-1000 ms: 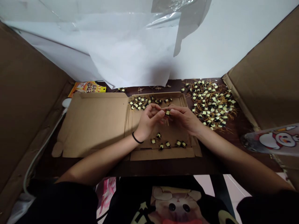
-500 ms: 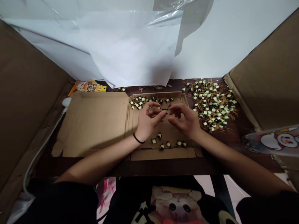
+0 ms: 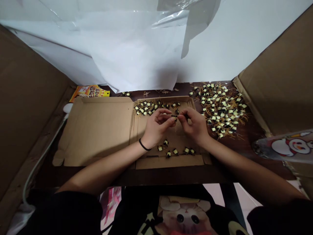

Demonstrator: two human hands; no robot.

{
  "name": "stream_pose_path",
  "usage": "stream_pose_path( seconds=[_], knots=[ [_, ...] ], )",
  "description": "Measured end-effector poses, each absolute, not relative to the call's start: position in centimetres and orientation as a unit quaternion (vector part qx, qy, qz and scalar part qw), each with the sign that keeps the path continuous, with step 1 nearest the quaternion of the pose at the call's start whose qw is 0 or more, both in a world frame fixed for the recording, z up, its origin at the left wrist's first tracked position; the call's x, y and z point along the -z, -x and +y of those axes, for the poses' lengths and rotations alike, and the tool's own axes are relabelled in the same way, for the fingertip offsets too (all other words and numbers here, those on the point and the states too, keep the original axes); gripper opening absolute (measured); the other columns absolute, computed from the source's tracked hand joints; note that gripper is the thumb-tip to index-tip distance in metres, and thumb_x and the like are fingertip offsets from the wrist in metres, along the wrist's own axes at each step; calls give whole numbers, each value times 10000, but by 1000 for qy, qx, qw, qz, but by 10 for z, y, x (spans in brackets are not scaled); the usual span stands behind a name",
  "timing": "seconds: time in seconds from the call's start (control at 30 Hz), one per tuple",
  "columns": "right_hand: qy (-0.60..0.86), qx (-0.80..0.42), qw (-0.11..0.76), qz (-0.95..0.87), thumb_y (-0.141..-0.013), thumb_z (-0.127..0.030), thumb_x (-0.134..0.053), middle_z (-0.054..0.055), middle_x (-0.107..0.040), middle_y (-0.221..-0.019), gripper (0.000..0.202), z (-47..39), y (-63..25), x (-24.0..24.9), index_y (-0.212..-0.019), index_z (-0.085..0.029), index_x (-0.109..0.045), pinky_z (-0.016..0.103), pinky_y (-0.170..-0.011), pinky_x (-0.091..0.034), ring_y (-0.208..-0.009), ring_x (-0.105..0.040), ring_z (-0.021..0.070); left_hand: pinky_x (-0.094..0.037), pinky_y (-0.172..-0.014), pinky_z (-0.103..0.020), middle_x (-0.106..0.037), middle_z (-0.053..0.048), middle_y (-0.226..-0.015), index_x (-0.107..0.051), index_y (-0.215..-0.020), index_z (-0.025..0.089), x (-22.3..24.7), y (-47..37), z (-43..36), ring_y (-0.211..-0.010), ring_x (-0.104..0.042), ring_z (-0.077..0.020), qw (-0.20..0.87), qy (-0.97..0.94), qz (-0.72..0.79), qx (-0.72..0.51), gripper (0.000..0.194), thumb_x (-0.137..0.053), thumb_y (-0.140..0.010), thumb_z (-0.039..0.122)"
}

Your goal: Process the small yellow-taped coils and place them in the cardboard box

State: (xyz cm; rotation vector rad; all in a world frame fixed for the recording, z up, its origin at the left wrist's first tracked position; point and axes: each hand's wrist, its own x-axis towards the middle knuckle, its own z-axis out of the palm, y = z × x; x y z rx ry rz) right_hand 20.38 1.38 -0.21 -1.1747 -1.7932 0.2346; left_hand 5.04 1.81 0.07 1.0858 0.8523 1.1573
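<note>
Between the thumb and fingers of my left hand [image 3: 156,126] sits a small transformer [image 3: 174,117], a black piece with pin-like edges, held over the open cardboard box [image 3: 144,129]. My right hand [image 3: 195,126] is pinched closed right beside it, thumb against index finger. Whatever lies in that pinch, possibly a thin wire, is too small to make out. Just behind my hands, a cluster of similar transformers [image 3: 146,107] with pale yellow tops and copper-coloured wires lies in the box. Several more transformers [image 3: 175,151] are scattered near the box's front edge.
A large heap of wired transformers [image 3: 220,107] covers the table right of the box. The opened box lid [image 3: 97,130] lies to the left, near a yellow snack packet [image 3: 90,91] and a white cable [image 3: 41,156]. Cardboard walls [image 3: 278,81] flank the table; a printed pouch [image 3: 288,147] lies right.
My right hand has moved in slightly and its thumb and index finger, apart before, have closed together beside the transformer. My left hand keeps its hold, the piece now turned a little.
</note>
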Motion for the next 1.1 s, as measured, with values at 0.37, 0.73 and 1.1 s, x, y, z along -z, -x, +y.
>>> stream_pose_path(
  seconds=[0.37,0.73,1.1],
  knots=[
    [485,-244,494,-679,-809,-488,-626,4,-647,-766,294,10,-197,0,-904,-220,-551,224,-546,-465,-615,-585,116,-538,-719,-257,-657,5,-807,-620,-1124,233,5,-48,26,-779,-646,-129,661,-416,366,-506,505,-797,-654,286],
    [467,-175,465,-732,-808,-186,-614,21,-690,-772,74,16,-208,-7,-810,-199,-687,257,-598,-469,-668,-614,136,-542,-795,-308,-698,-80,-1025,-677,-973,162,-1,-44,22,-931,-647,-178,618,-517,380,-455,332,-768,-665,244],
    [488,-301,469,-672,-811,-198,-544,18,-643,-802,288,18,-209,-6,-1093,-182,-598,261,-671,-496,-737,-634,139,-579,-691,-321,-721,-92,-887,-679,-950,108,-2,-46,21,-852,-678,-202,652,-465,427,-421,384,-766,-673,359]
  ],
)
